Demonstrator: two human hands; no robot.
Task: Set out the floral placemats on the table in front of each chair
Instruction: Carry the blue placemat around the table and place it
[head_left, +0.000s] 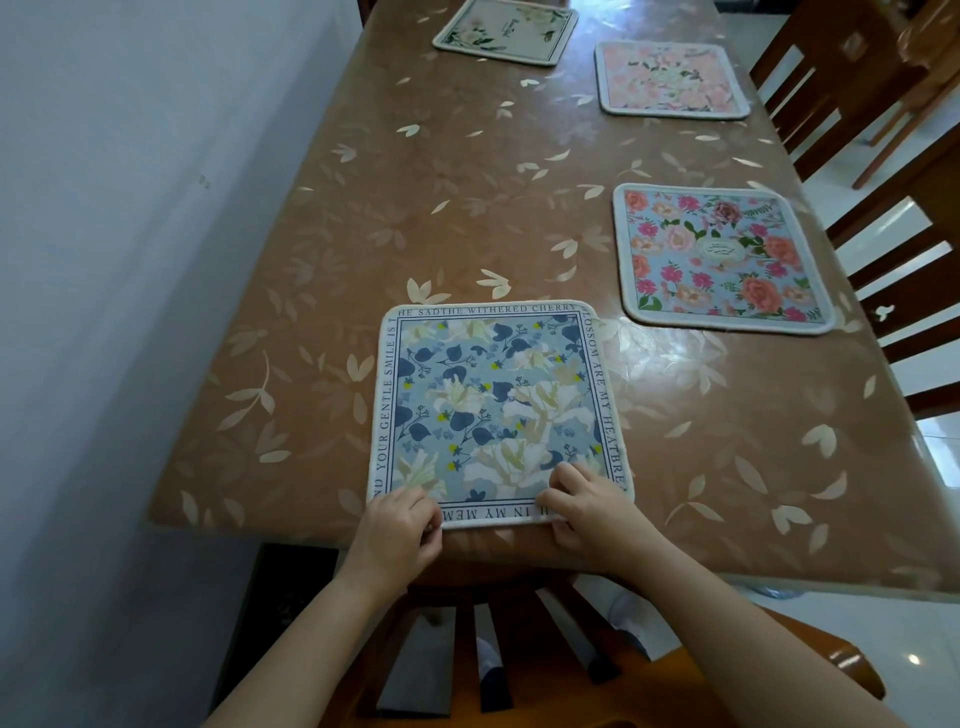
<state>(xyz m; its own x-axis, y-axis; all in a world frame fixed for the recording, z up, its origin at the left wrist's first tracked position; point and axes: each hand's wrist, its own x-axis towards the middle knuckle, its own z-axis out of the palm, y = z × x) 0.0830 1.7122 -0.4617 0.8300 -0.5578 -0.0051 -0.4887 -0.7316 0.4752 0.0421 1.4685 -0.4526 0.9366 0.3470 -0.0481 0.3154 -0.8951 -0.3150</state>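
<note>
Left hand (400, 530) and right hand (592, 512) are apart, each clamped on a near corner of the blue placemat (493, 405): left fingers curl over the near-left corner, right fingers lie on top at the near-right corner w/ thumb at the edge. The mat lies flat on the table (415, 208), reaching fwd from both hands, its near edge close to the table's near edge. Both corners are hidden under the hands, and the border text btwn them is partly covered, so only bits read ("IN MY MEM"). Whether any finger goes under the mat: can't tell. Fwd and right of the right hand, well apart from it, lies the rose placemat (722, 257), blue ground w/ pink and orange blooms; its centre label is too small to read. Further fwd on that side is the pink placemat (672, 78), pattern washed out. Furthest fwd, approx. in line w/ the hands, the cream placemat (506, 31) is cut off by the frame top. Below the wrists a slatted chair back (467, 649) shows, seat hidden. Side chairs (883, 249) stand out past the right hand, only partly in frame. Left of the left hand runs a pale wall (130, 260).
</note>
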